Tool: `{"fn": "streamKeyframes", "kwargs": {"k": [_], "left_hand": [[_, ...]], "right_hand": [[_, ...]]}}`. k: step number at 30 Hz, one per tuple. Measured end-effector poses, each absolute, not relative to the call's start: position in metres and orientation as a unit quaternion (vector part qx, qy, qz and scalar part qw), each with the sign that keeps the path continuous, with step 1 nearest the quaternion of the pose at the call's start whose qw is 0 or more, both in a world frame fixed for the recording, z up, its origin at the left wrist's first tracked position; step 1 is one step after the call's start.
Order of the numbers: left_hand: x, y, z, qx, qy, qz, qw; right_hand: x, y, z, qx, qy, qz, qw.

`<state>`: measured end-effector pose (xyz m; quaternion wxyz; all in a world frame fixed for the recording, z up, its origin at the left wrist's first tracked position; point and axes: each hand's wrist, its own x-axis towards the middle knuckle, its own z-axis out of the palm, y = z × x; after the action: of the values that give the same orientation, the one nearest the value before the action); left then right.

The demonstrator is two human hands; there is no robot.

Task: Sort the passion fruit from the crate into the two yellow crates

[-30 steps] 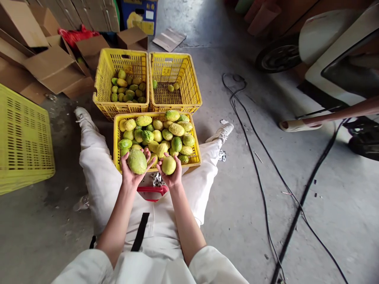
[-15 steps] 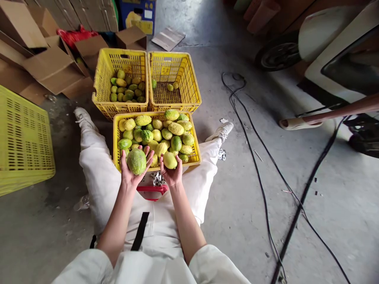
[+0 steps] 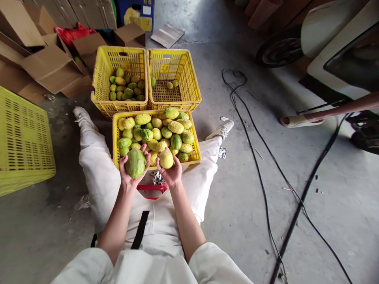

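My left hand (image 3: 129, 173) cups a large green fruit (image 3: 135, 162) with a mottled skin. My right hand (image 3: 171, 174) holds a smaller yellow fruit (image 3: 166, 159). Both hands hover over the near edge of a yellow crate (image 3: 116, 134) heaped with several green and yellow fruits, which stands between my legs. Behind it stand two more yellow crates: the left one (image 3: 100, 85) holds several fruits, the right one (image 3: 191, 85) only three.
Cardboard boxes (image 3: 51, 67) lie at the back left. A flat yellow crate (image 3: 23, 142) lies at the left. Black cables (image 3: 260, 165) run across the concrete floor at the right. A vehicle wheel (image 3: 276, 55) shows at the upper right.
Both hands have turned their fruits slightly and lifted them a little toward the crate. The green fruit now shows a darker side.
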<state>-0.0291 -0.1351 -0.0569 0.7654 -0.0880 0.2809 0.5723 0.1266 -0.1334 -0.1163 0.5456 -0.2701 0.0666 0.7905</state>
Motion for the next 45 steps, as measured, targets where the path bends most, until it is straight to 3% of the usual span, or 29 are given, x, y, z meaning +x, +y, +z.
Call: {"fn": "streamKeyframes", "kwargs": {"k": [9, 26, 34, 45], "left_hand": [[-0.036, -0.13, -0.062, -0.179, 0.226, 0.569, 0.77], [-0.035, -0.132, -0.065, -0.106, 0.24, 0.612, 0.746], [-0.029, -0.135, -0.066, -0.012, 0.28, 0.604, 0.747], [-0.032, -0.138, -0.073, 0.041, 0.283, 0.577, 0.765]], "right_hand": [[0.134, -0.134, -0.123, -0.289, 0.07, 0.797, 0.525], [0.126, -0.131, -0.123, -0.32, 0.031, 0.779, 0.538], [0.124, -0.13, -0.127, -0.408, -0.018, 0.78, 0.474], [0.121, -0.133, -0.124, -0.384, -0.035, 0.759, 0.524]]}}
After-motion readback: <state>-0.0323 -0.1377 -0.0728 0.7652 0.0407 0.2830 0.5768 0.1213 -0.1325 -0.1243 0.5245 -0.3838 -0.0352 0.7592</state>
